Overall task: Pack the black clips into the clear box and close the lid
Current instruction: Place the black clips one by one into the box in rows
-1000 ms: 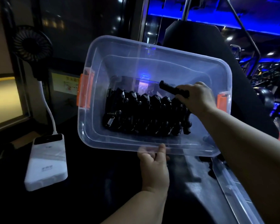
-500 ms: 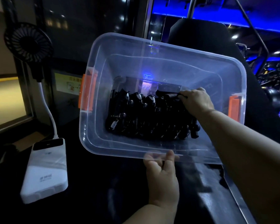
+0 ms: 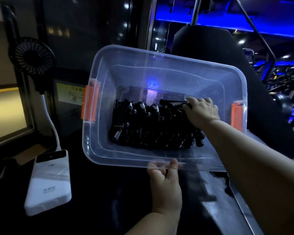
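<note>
"Head view, one frame, go. What's holding the clear rectangular plastic box (image 3: 176, 72)?"

"Left hand (image 3: 165, 182), at the middle of the box's near rim. Thumb is over the lip, fingers are underneath and show through the plastic. Box is lifted and tipped, opening toward the wearer. My read: it's tipped so the load settles against the box's lower wall and the inside stays visible."

"Right hand (image 3: 202, 112)?"

"Inside the box, fingers curled round one loose black plastic clip (image 3: 174, 103). Clip lies roughly level, at the far right end of the packed row, probably about to be set in behind it."

"The others?"

"Row of black spring clips (image 3: 151, 129) on the box floor, side by side, springs showing, bunched toward the near wall."

"Lid?"

"Not on. Orange left-end latch (image 3: 89, 104) and orange right-end latch (image 3: 237, 116) sit on the box's short ends with nothing to catch. A shiny clear-edged sheet (image 3: 239, 197) below the box's right corner may be the lid; too dark to say."

"Stage?"

"Packing nearly done, I'd guess. The box needs setting down before closing."

"Clutter?"

"White slab power bank (image 3: 49, 184) left of the box, small black round fan (image 3: 31, 55) above it, also left of the box."
</note>
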A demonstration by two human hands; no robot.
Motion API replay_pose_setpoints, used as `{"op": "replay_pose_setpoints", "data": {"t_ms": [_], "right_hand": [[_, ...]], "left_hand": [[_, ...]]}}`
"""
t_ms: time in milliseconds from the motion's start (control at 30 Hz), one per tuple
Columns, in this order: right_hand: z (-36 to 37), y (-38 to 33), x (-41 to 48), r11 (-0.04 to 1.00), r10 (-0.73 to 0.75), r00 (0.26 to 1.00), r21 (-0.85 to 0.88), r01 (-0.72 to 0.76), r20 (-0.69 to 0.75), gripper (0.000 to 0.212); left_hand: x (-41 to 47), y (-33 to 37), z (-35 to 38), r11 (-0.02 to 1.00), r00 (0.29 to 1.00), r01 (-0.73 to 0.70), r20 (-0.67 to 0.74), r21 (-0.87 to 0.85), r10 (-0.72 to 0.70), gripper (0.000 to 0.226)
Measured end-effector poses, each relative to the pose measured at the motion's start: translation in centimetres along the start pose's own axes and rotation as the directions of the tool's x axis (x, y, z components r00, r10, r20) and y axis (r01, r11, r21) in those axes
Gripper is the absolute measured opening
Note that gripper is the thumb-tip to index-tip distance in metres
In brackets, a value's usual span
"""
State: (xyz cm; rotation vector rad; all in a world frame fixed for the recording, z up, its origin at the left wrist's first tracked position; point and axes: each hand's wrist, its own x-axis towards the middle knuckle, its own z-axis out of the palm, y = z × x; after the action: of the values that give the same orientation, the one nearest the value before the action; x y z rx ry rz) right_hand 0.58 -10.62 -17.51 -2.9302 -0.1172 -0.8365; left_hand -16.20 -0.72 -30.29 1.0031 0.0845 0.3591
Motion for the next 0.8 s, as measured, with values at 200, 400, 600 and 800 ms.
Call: {"op": "replay_pose_setpoints", "data": {"t_ms": [200,400,600,800], "right_hand": [[-2.5,0.9,-4.1,0.982,0.0,0.994,0.187,0.021,-0.111,0.043],[-3.2,3.7,-10.3,0.982,-0.1,0.971,0.134,0.131,-0.22,0.035],[-3.1,6.3,-14.3,0.947,-0.071,0.974,0.291,0.133,-0.214,0.036],[-4.5,11.1,-14.8,0.856,0.186,0.965,0.512,-0.066,-0.187,0.013]], "left_hand": [[0.2,-0.1,0.0,0.998,0.998,0.013,-0.063,0.064,-0.009,0.017],[-0.1,0.4,0.2,0.993,0.997,-0.019,-0.066,0.118,0.027,0.018],[-0.4,0.4,0.4,0.996,0.996,-0.04,-0.078,0.074,0.046,0.019],[-0.9,0.6,0.5,0.996,0.996,-0.057,-0.07,0.067,0.062,0.019]]}}
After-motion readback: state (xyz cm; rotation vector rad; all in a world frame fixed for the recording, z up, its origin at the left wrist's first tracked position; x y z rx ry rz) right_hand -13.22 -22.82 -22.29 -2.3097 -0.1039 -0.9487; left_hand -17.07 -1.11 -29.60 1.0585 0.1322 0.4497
